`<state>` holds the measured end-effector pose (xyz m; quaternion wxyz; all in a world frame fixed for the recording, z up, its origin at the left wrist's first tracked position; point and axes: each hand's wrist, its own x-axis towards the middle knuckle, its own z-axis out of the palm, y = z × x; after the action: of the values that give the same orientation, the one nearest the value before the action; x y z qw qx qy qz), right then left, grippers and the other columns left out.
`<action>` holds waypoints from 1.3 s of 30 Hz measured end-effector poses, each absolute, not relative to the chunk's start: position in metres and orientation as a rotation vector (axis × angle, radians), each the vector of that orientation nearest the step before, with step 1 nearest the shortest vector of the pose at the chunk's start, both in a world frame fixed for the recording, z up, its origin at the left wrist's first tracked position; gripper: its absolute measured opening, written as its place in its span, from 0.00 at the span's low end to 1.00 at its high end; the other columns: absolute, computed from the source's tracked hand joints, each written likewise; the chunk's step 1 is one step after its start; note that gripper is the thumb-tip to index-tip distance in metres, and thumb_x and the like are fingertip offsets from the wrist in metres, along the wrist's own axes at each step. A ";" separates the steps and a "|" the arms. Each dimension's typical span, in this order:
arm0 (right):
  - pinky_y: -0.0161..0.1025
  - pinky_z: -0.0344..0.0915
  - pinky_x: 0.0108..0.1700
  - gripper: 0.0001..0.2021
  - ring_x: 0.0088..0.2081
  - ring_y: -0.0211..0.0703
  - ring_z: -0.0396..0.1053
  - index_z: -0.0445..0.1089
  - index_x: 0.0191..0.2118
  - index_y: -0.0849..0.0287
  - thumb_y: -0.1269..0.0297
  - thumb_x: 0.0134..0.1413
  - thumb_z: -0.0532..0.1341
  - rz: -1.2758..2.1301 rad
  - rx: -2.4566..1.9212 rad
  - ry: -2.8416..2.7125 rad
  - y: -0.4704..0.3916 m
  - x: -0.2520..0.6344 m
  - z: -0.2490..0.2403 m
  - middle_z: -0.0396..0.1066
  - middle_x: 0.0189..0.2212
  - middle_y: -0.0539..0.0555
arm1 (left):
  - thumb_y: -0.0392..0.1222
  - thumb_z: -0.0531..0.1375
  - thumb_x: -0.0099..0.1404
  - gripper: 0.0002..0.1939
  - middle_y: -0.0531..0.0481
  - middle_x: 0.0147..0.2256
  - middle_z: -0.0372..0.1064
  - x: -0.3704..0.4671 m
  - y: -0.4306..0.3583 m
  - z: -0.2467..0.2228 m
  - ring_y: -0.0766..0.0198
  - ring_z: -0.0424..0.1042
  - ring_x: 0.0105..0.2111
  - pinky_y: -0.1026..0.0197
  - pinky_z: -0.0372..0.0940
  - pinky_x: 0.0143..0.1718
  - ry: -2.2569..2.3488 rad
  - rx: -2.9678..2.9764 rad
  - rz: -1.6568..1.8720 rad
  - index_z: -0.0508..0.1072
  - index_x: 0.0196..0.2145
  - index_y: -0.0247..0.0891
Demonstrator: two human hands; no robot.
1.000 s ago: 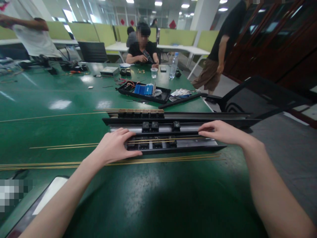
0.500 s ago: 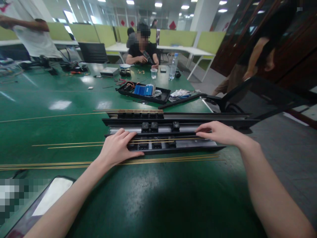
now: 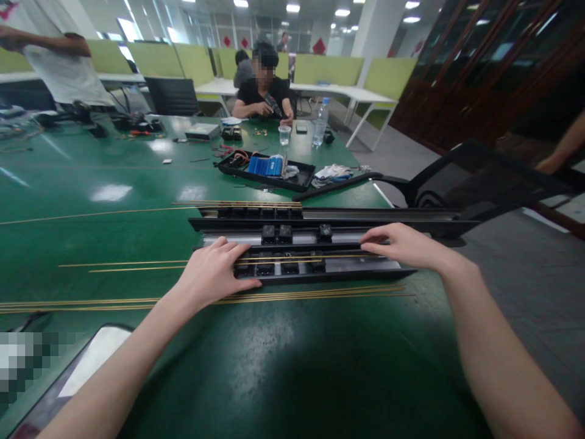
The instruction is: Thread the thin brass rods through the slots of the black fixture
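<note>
Long black channels lie side by side across the green table. My left hand (image 3: pixel 214 268) rests over the left end of the nearest channel (image 3: pixel 338 276), thumb apart from the fingers, with thin brass rods (image 3: pixel 132 267) passing beneath it. Black blocks (image 3: pixel 289 264) sit inside that channel, and more blocks (image 3: pixel 284 234) stand in the middle one. My right hand (image 3: pixel 388 239) pinches at the right part of the nearest channel; its fingertips meet near the end of a brass rod, and what they hold is too small to make out. Several other rods (image 3: pixel 320 294) lie in front.
Beyond the channels are a black tray (image 3: pixel 301 177) with a blue item (image 3: pixel 265 166), white gloves (image 3: pixel 333 175), a bottle (image 3: pixel 320 124) and a cup (image 3: pixel 284 134). A person across the table holds a tool. A mesh chair (image 3: pixel 484 180) stands right. A phone-like object (image 3: pixel 95 363) lies front left.
My left hand has shifted very slightly left, and the rods by it have moved a little. My right hand is nearly still. The person at the right has moved further right.
</note>
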<state>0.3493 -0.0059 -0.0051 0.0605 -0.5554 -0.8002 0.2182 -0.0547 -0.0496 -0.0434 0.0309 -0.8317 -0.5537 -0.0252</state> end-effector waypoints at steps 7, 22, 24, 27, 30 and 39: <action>0.44 0.70 0.47 0.17 0.43 0.52 0.76 0.78 0.43 0.52 0.50 0.58 0.59 0.618 -1.648 -2.410 -0.008 0.342 -0.008 0.80 0.42 0.52 | 0.72 0.57 0.56 0.40 0.40 0.50 0.75 -0.059 -0.050 -0.043 0.46 0.70 0.50 0.50 0.68 0.44 -1.705 -2.558 -0.009 0.70 0.56 0.42; 0.44 0.69 0.47 0.17 0.44 0.51 0.75 0.78 0.44 0.54 0.50 0.59 0.58 0.571 -1.573 -2.458 -0.009 0.335 -0.008 0.79 0.43 0.53 | 0.72 0.57 0.56 0.41 0.39 0.50 0.74 -0.061 -0.050 -0.044 0.44 0.71 0.50 0.49 0.68 0.45 -1.740 -2.562 -0.045 0.70 0.58 0.42; 0.44 0.69 0.47 0.17 0.44 0.51 0.75 0.78 0.44 0.54 0.50 0.59 0.58 0.571 -1.578 -2.460 -0.009 0.334 -0.008 0.79 0.43 0.53 | 0.72 0.56 0.56 0.41 0.39 0.51 0.74 -0.061 -0.050 -0.044 0.45 0.72 0.50 0.49 0.68 0.45 -1.737 -2.560 -0.041 0.70 0.58 0.42; 0.45 0.69 0.47 0.17 0.44 0.51 0.75 0.78 0.44 0.54 0.50 0.59 0.58 0.576 -1.589 -2.459 -0.009 0.334 -0.008 0.79 0.43 0.53 | 0.73 0.56 0.56 0.41 0.40 0.51 0.74 -0.062 -0.050 -0.044 0.45 0.72 0.50 0.49 0.68 0.45 -1.736 -2.558 -0.030 0.70 0.58 0.42; 0.45 0.69 0.47 0.18 0.44 0.52 0.75 0.78 0.45 0.54 0.50 0.59 0.58 0.582 -1.594 -2.458 -0.009 0.335 -0.008 0.79 0.44 0.53 | 0.73 0.56 0.56 0.40 0.40 0.50 0.74 -0.062 -0.050 -0.043 0.45 0.71 0.50 0.49 0.68 0.45 -1.745 -2.553 -0.023 0.71 0.57 0.43; 0.44 0.70 0.47 0.17 0.43 0.50 0.76 0.78 0.44 0.54 0.51 0.59 0.58 0.573 -1.580 -2.443 -0.008 0.337 -0.011 0.79 0.43 0.52 | 0.73 0.56 0.57 0.40 0.40 0.51 0.74 -0.063 -0.050 -0.045 0.46 0.72 0.50 0.50 0.69 0.45 -1.723 -2.541 -0.028 0.71 0.56 0.41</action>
<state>0.3368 -0.0081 -0.0109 0.0881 -0.5307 -0.8207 0.1925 -0.0629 -0.0498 -0.0450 0.0357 -0.8270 -0.5609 -0.0090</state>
